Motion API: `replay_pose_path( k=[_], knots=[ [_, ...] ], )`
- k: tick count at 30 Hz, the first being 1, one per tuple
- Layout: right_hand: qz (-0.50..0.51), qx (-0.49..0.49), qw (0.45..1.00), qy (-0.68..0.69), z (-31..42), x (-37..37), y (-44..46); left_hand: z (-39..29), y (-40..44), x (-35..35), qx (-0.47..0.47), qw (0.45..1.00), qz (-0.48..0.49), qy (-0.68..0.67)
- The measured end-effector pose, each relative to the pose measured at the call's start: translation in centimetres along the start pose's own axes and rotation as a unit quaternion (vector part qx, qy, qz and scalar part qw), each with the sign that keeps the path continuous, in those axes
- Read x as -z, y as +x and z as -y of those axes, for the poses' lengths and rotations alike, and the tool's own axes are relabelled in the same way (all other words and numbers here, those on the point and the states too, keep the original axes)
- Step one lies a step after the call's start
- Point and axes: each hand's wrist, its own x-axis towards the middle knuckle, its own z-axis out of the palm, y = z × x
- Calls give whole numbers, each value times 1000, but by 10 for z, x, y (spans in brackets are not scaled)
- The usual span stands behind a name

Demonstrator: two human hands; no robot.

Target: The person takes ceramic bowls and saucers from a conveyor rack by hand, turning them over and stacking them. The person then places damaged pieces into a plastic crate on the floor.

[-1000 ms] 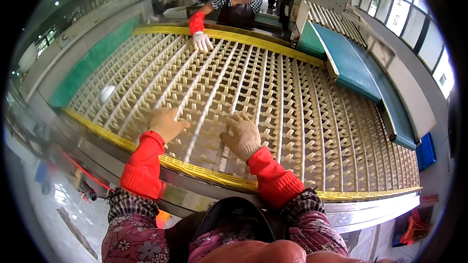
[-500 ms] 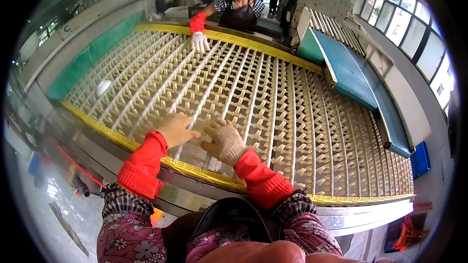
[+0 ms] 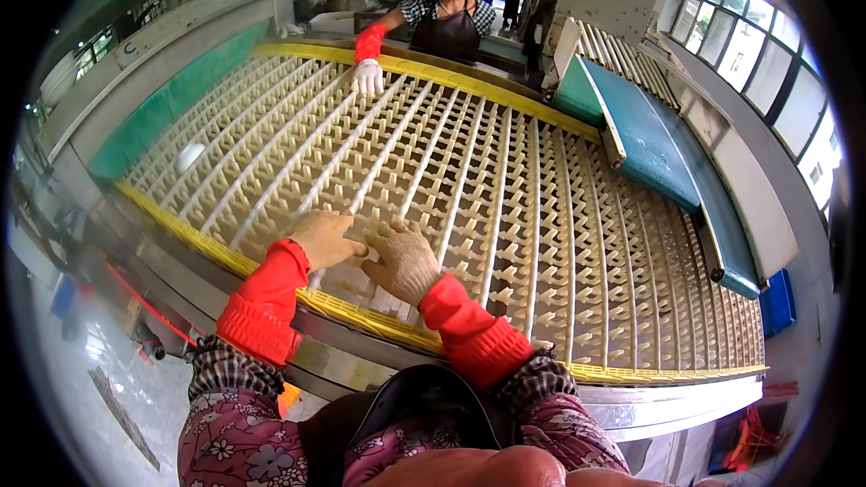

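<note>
My left hand (image 3: 327,239), in a tan glove, reaches over the near part of a wide peg conveyor (image 3: 505,216). Its fingers are stretched out and I see nothing in them. Just to the right is my right hand (image 3: 401,260), gloved alike, its fingers spread close to my left fingertips. Both hover over or rest on the cream pegs and long pale rods; whether they touch them I cannot tell. Farther left on the pegs lies a small white rounded piece (image 3: 190,158). Red sleeves cover both my forearms.
Across the conveyor stands a person in a dark apron (image 3: 444,36), with one white-gloved hand (image 3: 367,78) on the far pegs. Yellow edging (image 3: 361,317) runs along the near side. A sloping blue-green belt (image 3: 645,149) overhangs the right end; a green panel (image 3: 171,108) borders the left.
The near rods of the conveyor have shifted slightly left. My right hand has also moved a little left, closer to my left hand. My left hand is almost where it was.
</note>
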Motion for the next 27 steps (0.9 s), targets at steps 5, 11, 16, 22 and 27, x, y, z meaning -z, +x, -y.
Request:
replay_pose_path(
  k=[5,11,16,22,27],
  knots=[
    [106,-76,983,127,22,26,6,7,3,-10,3,1000,-6,17],
    [94,-89,991,-44,-4,64,-24,3,4,-12,24,999,-3,24],
    [36,-110,991,-60,-50,98,-105,-2,4,-15,19,999,-22,29],
    [50,-132,989,-38,-53,100,-125,-26,-6,10,69,997,25,-23],
    [35,-101,994,-32,-49,94,-122,-5,1,-14,63,992,-74,-81]
  ],
)
